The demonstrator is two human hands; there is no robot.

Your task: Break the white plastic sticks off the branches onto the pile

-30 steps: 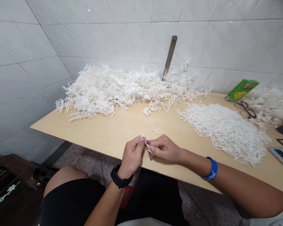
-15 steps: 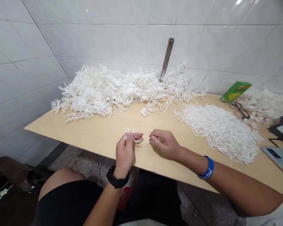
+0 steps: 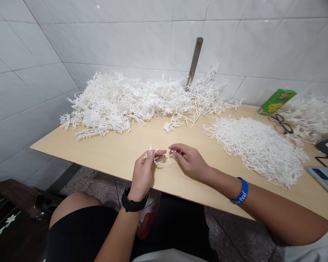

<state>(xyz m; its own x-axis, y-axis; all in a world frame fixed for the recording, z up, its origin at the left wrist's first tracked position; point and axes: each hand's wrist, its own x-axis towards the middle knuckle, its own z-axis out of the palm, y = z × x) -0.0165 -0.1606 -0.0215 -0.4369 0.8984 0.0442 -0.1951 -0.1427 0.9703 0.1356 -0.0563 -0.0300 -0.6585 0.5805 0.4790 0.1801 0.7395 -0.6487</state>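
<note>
Between thumb and fingers, my left hand (image 3: 145, 168) pinches a thin white branched plastic sprig (image 3: 156, 157); its ends stick out past the fingertips. A short gap to the right, my right hand (image 3: 190, 160) is closed in a pinch on small white plastic pieces (image 3: 172, 154). Both hands are just above the front part of the wooden table. Behind them lies a large heap of white branched sprigs (image 3: 120, 103). To the right of my right hand spreads a flatter pile of short white pieces (image 3: 258, 147).
A metal bar (image 3: 194, 62) stands against the tiled wall. On the right are a green carton (image 3: 278, 101), eyeglasses (image 3: 282, 124), another white heap (image 3: 311, 116) and a phone (image 3: 323, 179). The table's (image 3: 104, 151) front edge runs just below my hands.
My right hand's fingers have shifted from a tight curl to a more extended pinch, with white pieces showing at the tips. My left hand keeps its sprig almost in place. The view has tilted slightly.
</note>
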